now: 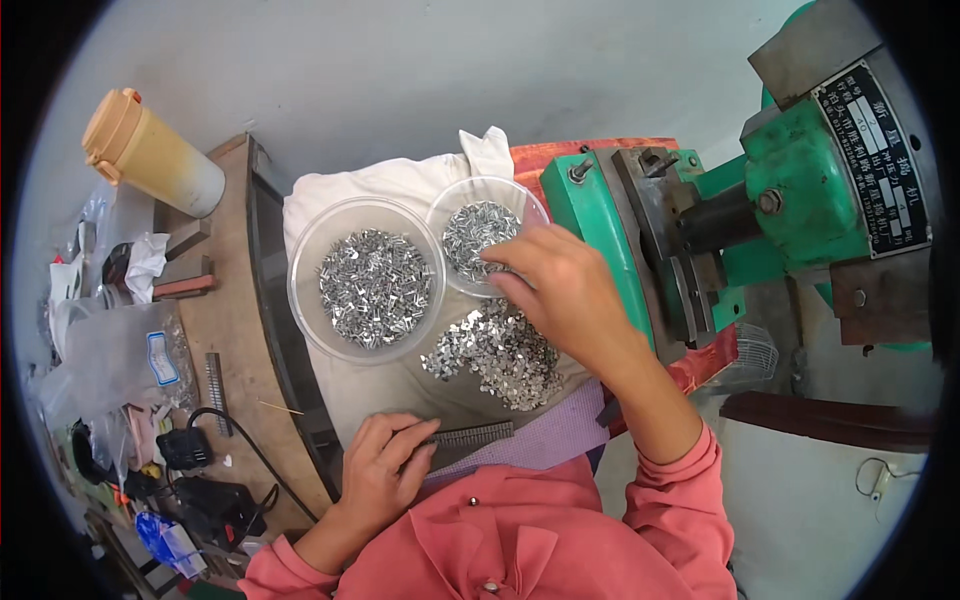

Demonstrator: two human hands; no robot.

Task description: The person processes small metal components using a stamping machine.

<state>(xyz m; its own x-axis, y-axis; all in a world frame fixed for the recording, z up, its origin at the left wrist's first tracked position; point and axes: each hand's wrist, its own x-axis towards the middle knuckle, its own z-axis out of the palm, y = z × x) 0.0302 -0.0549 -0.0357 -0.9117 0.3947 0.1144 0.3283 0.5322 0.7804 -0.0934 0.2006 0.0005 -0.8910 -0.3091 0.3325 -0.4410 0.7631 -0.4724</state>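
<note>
My left hand (385,462) grips the left end of a dark slotted metal strip (475,436), which lies along the near edge of the cloth close to my body. My right hand (560,285) reaches over the near right rim of a small clear tub (530,203) of small silvery metal pieces (478,232). Thumb and fingers come together there, and what is between them is too small to make out. Left of it stands a larger clear tub (300,300) full of similar metal pieces (375,290). A loose heap of flat shiny metal bits (505,365) lies below my right hand.
A green press machine (620,250) rises close to my right arm. A beige cloth (330,200) and a purple mat (555,435) cover the work surface. On the left wooden table (240,330) stand a yellow bottle (160,155), a second slotted strip (217,394) and a black cable (270,460).
</note>
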